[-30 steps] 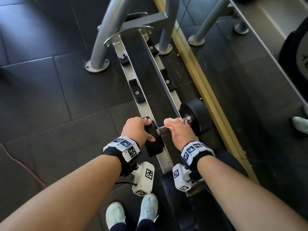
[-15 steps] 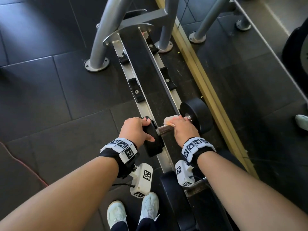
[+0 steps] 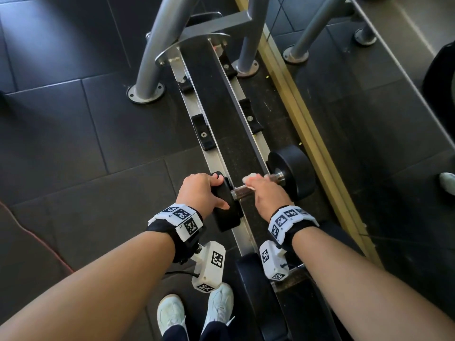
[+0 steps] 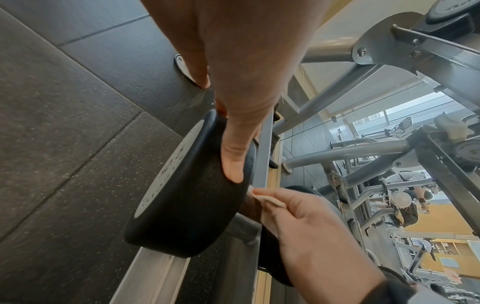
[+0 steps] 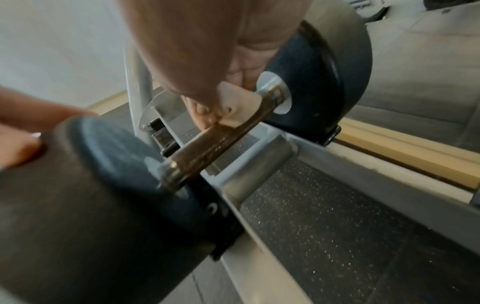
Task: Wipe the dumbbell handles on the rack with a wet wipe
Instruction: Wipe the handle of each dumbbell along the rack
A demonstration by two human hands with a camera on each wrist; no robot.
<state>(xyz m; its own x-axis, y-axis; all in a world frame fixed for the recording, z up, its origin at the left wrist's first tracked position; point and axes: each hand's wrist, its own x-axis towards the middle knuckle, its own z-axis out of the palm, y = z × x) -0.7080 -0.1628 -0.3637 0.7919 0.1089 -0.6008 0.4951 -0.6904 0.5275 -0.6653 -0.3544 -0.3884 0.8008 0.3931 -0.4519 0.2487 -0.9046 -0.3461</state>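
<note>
A black dumbbell [image 3: 293, 173] lies across the low steel rack [image 3: 216, 158]. My left hand [image 3: 200, 190] grips its near weight head [image 3: 225, 212], fingers over the top and thumb on the rim; the left wrist view shows the thumb [image 4: 233, 164] pressed on the black head [image 4: 187, 195]. My right hand [image 3: 267, 193] is wrapped round the rusty metal handle [image 3: 240, 192] with a white wet wipe [image 3: 250, 179] under the fingers. In the right wrist view the wipe [image 5: 237, 109] sits on the handle [image 5: 215, 144] close to the far head [image 5: 306, 82].
Another dumbbell [image 3: 258, 291] lies on the rack just under my right wrist. Black saddles [image 3: 204, 134] line the rack rails farther off. Grey rack legs [image 3: 152, 57] stand bolted to the dark rubber floor. A mirror with a wooden skirting [image 3: 307, 124] runs along the right. My shoes [image 3: 194, 313] are below.
My right hand with the wipe has slid along the handle toward the far head, baring more of the handle near the left head. The left hand keeps its hold.
</note>
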